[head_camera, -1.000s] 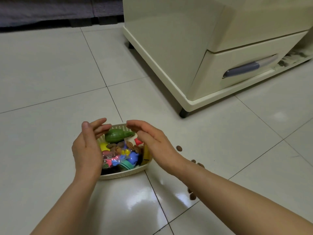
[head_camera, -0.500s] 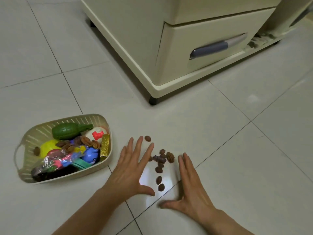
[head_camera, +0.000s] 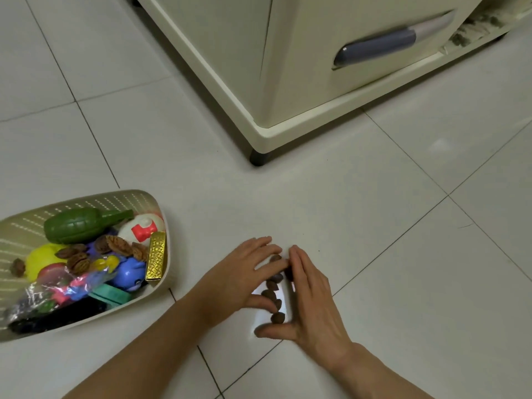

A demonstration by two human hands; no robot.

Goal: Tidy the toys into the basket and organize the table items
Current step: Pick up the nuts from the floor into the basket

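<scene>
Home interior, glossy tiled floor [head_camera: 374, 214], cream plastic drawer cabinet [head_camera: 302, 59], basket [head_camera: 161, 208] of toys

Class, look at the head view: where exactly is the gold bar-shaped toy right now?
The gold bar stands on edge inside the basket, against its right wall, beside the blue toy, left of both hands.

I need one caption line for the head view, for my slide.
Both hands, left hand and right hand, gather brown pits beside the toy basket.

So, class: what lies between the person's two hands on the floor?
In the head view, a short row of brown peach pits lies on the tile between the left hand and the right hand.
</scene>
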